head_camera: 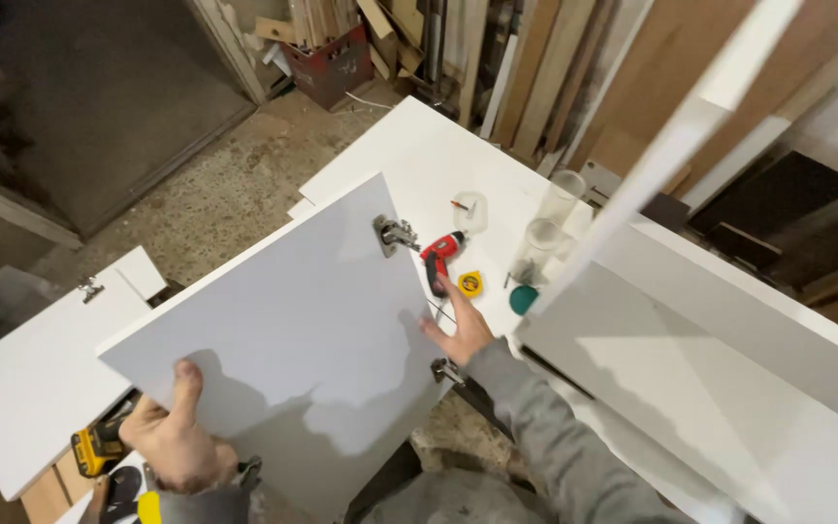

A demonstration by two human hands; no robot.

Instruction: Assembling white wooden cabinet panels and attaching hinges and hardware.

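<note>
We hold a large flat pale-grey rectangular cabinet door panel (pixel 283 340) tilted over the near edge of the white desk (pixel 419 155), and it fills the middle of our view. Our left hand (pixel 178 437) grips its lower-left corner, thumb pressed on the face and fingers hidden underneath. Our right hand (pixel 458 328) lies open and flat against the panel's right edge, fingers spread. Two metal cup hinges sit on that edge, one near the top (pixel 395 234) and one beside our right wrist (pixel 445 370). On the desk just beyond lie a red cordless screwdriver (pixel 437 257), a yellow tape measure (pixel 470 283) and two clear plastic cups (pixel 547 218). A tall white cabinet (pixel 729 359) stands at right, another white hinged panel (pixel 41 378) lies at left, and timber boards (pixel 555 68) lean against the far wall above a speckled floor (pixel 235 184)
</note>
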